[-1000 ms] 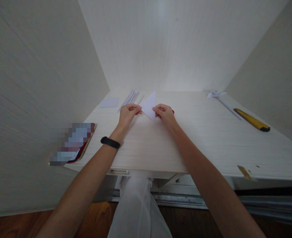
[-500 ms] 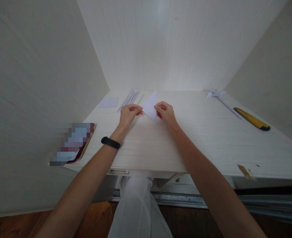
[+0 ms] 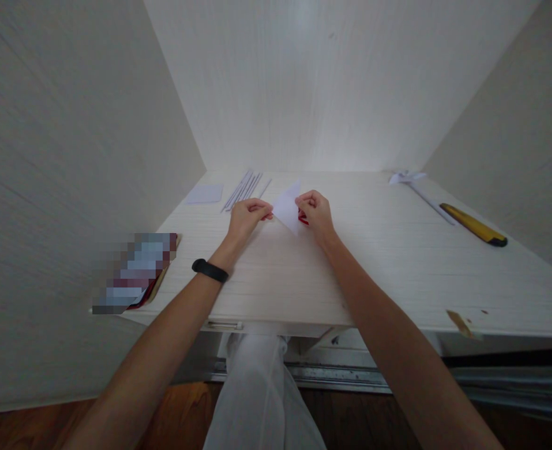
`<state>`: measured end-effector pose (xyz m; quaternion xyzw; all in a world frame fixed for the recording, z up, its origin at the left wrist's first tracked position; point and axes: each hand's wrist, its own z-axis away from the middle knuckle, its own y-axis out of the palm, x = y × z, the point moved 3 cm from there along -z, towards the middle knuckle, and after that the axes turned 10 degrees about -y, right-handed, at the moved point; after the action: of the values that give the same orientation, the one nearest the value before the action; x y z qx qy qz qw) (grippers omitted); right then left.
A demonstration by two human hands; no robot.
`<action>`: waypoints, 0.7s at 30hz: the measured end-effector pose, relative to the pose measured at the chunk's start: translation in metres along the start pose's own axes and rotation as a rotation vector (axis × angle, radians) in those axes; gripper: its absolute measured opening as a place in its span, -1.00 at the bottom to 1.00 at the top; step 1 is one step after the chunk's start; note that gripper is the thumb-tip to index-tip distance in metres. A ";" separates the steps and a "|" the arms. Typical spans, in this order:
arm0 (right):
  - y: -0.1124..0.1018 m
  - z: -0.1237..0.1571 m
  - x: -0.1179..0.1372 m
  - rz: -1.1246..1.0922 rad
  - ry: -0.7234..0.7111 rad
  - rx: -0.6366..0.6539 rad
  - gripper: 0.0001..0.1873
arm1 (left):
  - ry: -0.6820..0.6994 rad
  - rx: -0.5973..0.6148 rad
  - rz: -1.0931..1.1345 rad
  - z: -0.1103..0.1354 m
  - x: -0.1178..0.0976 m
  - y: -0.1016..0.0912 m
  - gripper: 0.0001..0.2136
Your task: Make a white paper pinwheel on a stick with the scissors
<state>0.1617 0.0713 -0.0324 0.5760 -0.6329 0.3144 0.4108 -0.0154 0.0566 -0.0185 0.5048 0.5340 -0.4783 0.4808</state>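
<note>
A small white sheet of paper is held up above the white desk between my two hands, roughly triangular as it shows here. My left hand pinches its left corner between thumb and fingers. On the opposite side, my right hand grips the right edge in a pinch. Something small and red shows under the right fingers; its kind I cannot make out. Just beyond my left hand lie several thin white paper sticks and, apart from them, a single stick.
A white paper square lies at the back left. A blurred-out phone-like thing rests at the left edge. On the right are a paper pinwheel-like piece on a stick and a yellow-black utility knife. Walls enclose the desk.
Both hands have shifted slightly to the right with the paper. The paper has tilted, and its top corner sits a little lower.
</note>
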 end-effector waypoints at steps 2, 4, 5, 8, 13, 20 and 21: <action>0.000 0.000 0.000 0.005 -0.014 -0.008 -0.90 | 0.005 0.001 -0.003 0.000 -0.001 0.000 -0.88; 0.001 0.000 0.001 -0.027 0.002 0.001 -0.91 | 0.003 0.000 -0.011 0.001 -0.001 0.000 -0.88; 0.002 0.000 0.002 -0.047 0.021 0.007 -0.91 | -0.001 0.002 -0.016 0.001 -0.001 -0.001 -0.89; 0.002 0.000 0.003 -0.079 0.059 0.005 -0.89 | -0.011 0.024 -0.035 0.002 -0.002 0.000 -0.90; 0.000 0.000 0.001 -0.038 0.004 -0.034 -0.79 | -0.018 0.051 -0.047 0.002 -0.001 0.002 -0.90; 0.000 0.000 0.000 -0.082 0.055 -0.022 -0.76 | -0.029 0.056 -0.057 0.003 -0.003 0.003 -0.89; -0.001 0.000 0.000 -0.086 0.068 -0.027 -0.76 | -0.030 0.061 -0.067 0.003 -0.003 0.003 -0.89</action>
<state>0.1623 0.0713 -0.0319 0.5863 -0.5973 0.3073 0.4528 -0.0123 0.0535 -0.0161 0.4939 0.5285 -0.5176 0.4570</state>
